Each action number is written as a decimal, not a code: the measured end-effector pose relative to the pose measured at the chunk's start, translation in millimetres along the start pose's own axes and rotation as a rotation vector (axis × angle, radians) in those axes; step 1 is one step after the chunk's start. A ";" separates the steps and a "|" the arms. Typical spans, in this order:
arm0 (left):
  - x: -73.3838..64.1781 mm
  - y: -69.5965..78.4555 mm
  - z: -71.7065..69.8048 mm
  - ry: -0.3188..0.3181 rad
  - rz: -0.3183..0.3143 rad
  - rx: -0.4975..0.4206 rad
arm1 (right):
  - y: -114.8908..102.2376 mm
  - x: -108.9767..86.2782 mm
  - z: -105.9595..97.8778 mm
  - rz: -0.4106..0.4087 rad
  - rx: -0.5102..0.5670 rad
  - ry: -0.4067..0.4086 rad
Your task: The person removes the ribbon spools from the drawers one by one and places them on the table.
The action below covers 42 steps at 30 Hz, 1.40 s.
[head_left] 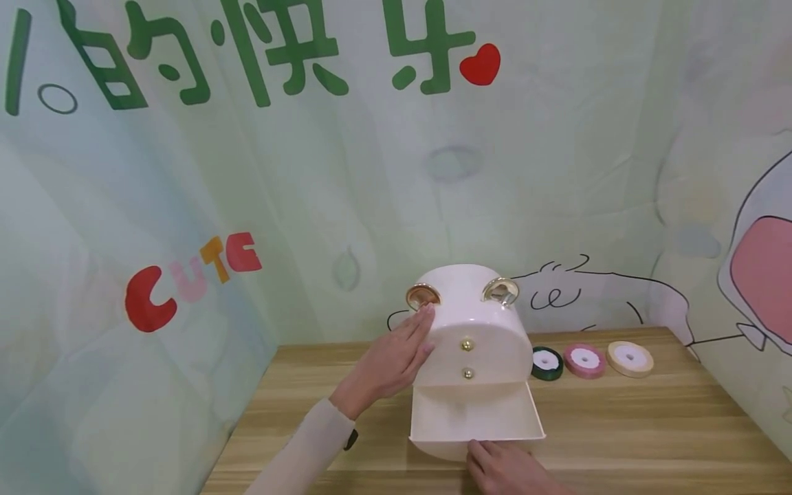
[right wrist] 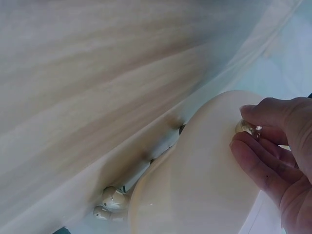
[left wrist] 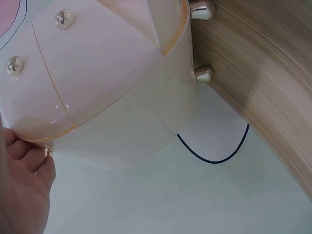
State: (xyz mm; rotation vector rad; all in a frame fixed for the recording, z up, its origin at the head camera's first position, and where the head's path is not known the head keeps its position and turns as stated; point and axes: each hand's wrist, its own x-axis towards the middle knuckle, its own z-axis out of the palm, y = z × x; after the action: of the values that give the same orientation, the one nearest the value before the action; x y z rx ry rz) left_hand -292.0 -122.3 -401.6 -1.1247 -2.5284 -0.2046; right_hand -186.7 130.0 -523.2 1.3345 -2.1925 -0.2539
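A glossy cream drawer box (head_left: pixel 473 302) with two gold ear-shaped rings, one of them the left ear ring (head_left: pixel 423 295), stands on the wooden table. Its bottom drawer (head_left: pixel 476 412) is pulled out toward me, and the inside looks bare. Two gold knobs, the upper one (head_left: pixel 467 345) included, sit on the front above it. My left hand (head_left: pixel 396 354) rests with its fingers along the box's upper left side, fingertips by the ear ring. Low at the drawer front, my right hand (head_left: pixel 504 469) pinches the drawer's gold knob (right wrist: pixel 245 127) between thumb and fingers.
Right of the box lie three ribbon rolls: a green roll (head_left: pixel 547 363), a pink roll (head_left: pixel 584 361) and a cream roll (head_left: pixel 630 359). Small gold feet, such as one foot (left wrist: pixel 204 74), lift the box off the table (head_left: pixel 656 419). A printed cloth (head_left: pixel 371 172) hangs behind.
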 end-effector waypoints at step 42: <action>0.3 6.5 -1.4 -0.030 -0.049 -0.010 | 44.0 35.5 42.5 0.255 -0.145 0.086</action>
State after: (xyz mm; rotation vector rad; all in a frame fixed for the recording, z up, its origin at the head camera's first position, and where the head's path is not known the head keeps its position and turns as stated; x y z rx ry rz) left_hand -287.0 -118.1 -400.3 -1.0781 -2.5864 -0.2143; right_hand -255.9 115.6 -526.7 0.9598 -2.1981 -0.2472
